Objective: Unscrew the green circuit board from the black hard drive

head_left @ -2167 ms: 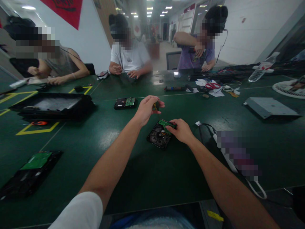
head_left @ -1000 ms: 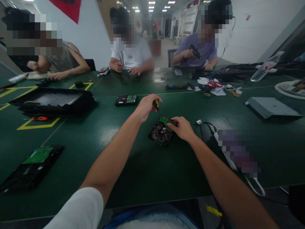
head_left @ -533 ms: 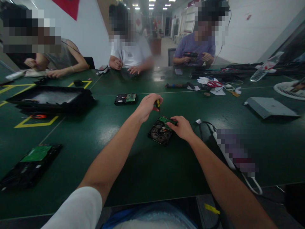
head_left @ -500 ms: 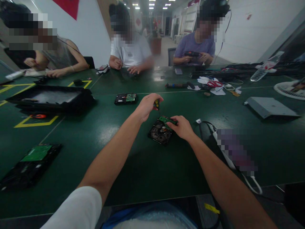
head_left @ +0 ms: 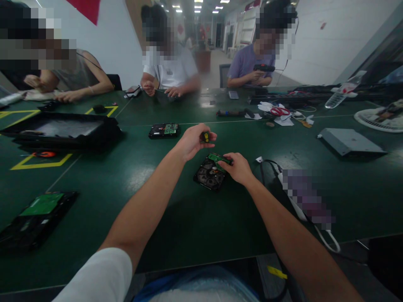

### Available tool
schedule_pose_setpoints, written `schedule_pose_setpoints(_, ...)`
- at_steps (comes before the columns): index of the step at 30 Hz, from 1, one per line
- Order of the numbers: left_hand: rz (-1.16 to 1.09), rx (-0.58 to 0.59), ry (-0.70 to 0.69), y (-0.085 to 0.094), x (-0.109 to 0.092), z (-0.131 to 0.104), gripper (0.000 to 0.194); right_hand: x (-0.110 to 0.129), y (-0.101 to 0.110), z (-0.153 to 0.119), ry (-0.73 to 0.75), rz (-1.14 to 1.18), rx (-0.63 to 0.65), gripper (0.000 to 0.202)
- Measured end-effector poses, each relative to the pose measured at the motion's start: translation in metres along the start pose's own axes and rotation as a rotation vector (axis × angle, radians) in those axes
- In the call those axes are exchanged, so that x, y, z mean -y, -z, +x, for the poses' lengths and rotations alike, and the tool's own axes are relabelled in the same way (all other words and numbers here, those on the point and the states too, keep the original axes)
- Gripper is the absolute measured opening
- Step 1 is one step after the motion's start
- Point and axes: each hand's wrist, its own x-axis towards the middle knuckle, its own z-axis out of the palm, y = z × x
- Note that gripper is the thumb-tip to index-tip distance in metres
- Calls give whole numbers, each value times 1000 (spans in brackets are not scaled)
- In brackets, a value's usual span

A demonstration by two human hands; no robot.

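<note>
Lying on the green table in front of me is a black hard drive (head_left: 209,173) with a green circuit board at its far side. The fingers of my right hand (head_left: 237,167) grip the drive's right edge, thumb on top over the board. Above and beyond the drive, my left hand (head_left: 197,141) holds a screwdriver (head_left: 205,137) with a yellow-and-black handle; its shaft is not clearly visible. A second hard drive (head_left: 163,130) rests further back, left of my left hand. Another drive (head_left: 36,220) with a green board lies at the near left.
A black tray (head_left: 63,129) stands at the left, with an orange-handled tool (head_left: 44,154) before it. To the right are a grey metal box (head_left: 351,141), a white power strip (head_left: 292,197) with a cable and a plastic bottle (head_left: 345,90). Several co-workers sit across the table.
My left hand has tipped the screwdriver and lifted it off the drive, its fingers loosening. My right hand stays on the drive. The view has shifted slightly; one co-worker's handheld tool has turned.
</note>
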Motion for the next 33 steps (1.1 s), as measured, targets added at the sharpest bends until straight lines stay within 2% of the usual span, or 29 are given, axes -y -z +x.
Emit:
schedule_pose_setpoints(6,120,-6,-121,2,-1,-1,21,-3,-4,2,17,12,-28,35)
schedule_pose_setpoints(15,39,-58,-85,-6,1,-5,21,-2,-1,3,6,-13,0,40)
schedule_pose_setpoints(21,222,-59,-170,-3,-2,-5,20,-3,0,1,-8,12,11,44)
schedule_pose_setpoints(24,206,-34,-149,-3,-3,-7,19,-5,1,3,-19,46,9,39)
schedule_pose_setpoints(29,78,0,-89,-5,1,-6,20,-12,1,9,-150,217,35,33)
schedule_pose_setpoints(33,90,-3,-100,-2,4,-2,19,-16,-1,11,-219,298,61,29)
